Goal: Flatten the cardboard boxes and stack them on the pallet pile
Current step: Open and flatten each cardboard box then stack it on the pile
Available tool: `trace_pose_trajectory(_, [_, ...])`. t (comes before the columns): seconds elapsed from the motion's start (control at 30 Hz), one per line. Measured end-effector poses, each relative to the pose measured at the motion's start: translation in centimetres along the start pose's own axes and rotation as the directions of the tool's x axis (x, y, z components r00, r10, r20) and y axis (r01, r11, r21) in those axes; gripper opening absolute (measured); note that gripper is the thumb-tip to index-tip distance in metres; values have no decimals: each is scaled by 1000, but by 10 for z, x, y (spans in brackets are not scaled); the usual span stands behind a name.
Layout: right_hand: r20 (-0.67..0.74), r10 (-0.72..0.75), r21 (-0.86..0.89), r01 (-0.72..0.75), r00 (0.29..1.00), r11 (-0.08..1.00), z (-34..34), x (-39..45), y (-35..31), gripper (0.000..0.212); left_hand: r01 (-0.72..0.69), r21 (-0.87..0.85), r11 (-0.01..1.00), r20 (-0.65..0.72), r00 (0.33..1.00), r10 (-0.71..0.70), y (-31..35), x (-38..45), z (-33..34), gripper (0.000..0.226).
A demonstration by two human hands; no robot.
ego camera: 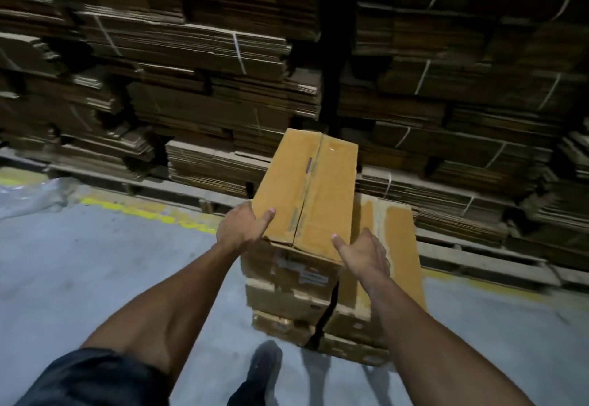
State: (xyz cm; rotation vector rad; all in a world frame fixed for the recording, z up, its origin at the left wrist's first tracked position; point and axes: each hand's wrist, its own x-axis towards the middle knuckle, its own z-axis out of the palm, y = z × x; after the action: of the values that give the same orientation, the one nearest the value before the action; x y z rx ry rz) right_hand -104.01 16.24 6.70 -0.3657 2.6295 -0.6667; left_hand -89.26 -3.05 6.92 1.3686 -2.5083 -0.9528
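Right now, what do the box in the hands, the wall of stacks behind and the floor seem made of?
Box: brown corrugated cardboard, matte, scuffed, seam down its top.
Stacks: flattened cardboard, layered edges showing, tied with pale strapping, probably plastic.
Floor: likely painted concrete, grey, worn yellow line.

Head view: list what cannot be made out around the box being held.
- Fingers of the left hand and right hand: hidden behind the sides of the top box; only the thumbs show.
- Labels on the boxes underneath: too blurred to read.
- Bundled flat cardboard behind: motion-blurred and dark.
- Shoe: partly cut off by the bottom edge.
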Motion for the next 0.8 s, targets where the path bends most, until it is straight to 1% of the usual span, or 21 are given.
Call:
trace_pose_trajectory(0.1, [-6,83,8,-83,997,997,7,60,-10,95,64,-59,996,38,997,-61,-2,74,21,69])
trace_pose_trajectory(0.2, [14,161,-1,-161,987,987,20,120,-24,97,153,-73,986,108,984,-144,-9,142,44,77])
trace_pose_trajectory(0.27, [40,209,11,-210,977,978,30,155,-33,98,206,-78,975,154,969,-192,-14,177,54,82])
trace_pose_trajectory(0.33, [64,237,43,-240,969,970,43,185,-40,101,266,-108,958,210,948,-240,-21,209,66,93])
trace_pose_trajectory(0.4, [77,255,69,-260,964,963,53,205,-43,104,295,-135,946,294,923,-246,-36,238,80,103])
trace_pose_trajectory(0.43, [83,260,79,-266,962,961,58,212,-42,105,305,-140,942,321,914,-249,-41,248,87,103])
trace_pose_trajectory(0.47, [91,269,91,-277,959,957,61,218,-41,105,317,-157,936,340,907,-250,-43,254,91,97])
trace_pose_trajectory(0.53, [110,305,133,-318,946,939,67,224,-37,104,326,-216,920,358,903,-236,-40,254,93,74])
trace_pose_trajectory(0.57, [122,323,164,-340,939,926,69,225,-35,103,327,-241,914,352,907,-232,-36,252,93,61])
trace_pose_trajectory(0.63, [122,334,212,-353,935,911,74,226,-29,101,322,-297,899,332,917,-219,-35,250,99,47])
trace_pose_trajectory(0.7, [109,341,217,-357,934,909,76,226,-24,102,329,-313,891,328,918,-224,-34,249,103,44])
trace_pose_trajectory(0.8, [100,334,228,-349,937,909,75,228,-22,100,345,-300,889,319,915,-247,-34,252,105,52])
